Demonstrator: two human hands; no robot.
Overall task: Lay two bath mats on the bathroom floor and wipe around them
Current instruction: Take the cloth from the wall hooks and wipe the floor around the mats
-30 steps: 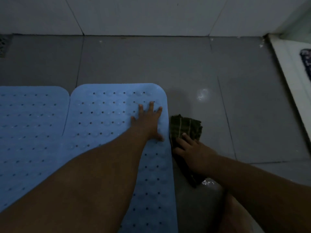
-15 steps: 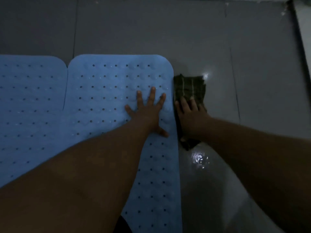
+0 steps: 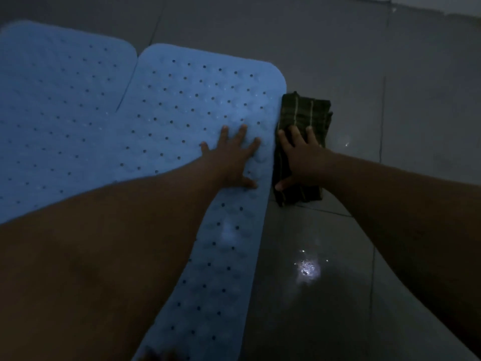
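Two light blue bath mats with small holes lie side by side on the grey tile floor: the left mat [image 3: 52, 113] and the right mat [image 3: 197, 105]. My left hand [image 3: 231, 157] rests flat with fingers spread near the right mat's right edge. Right beside that edge lies a folded dark green striped cloth [image 3: 304, 113], and my right hand [image 3: 299, 157] presses down on its near half with fingers spread. The cloth's far half shows beyond my fingers.
Grey floor tiles [image 3: 390, 87] stretch to the right and beyond the mats. A wet shiny patch [image 3: 307, 269] glints on the floor near me, right of the mat. A pale wall base [image 3: 442, 3] shows at the top right.
The cloth under my right hand has slid away from me along the right mat's edge, toward its far corner. My left hand has stayed flat on the mat. The view has tilted.
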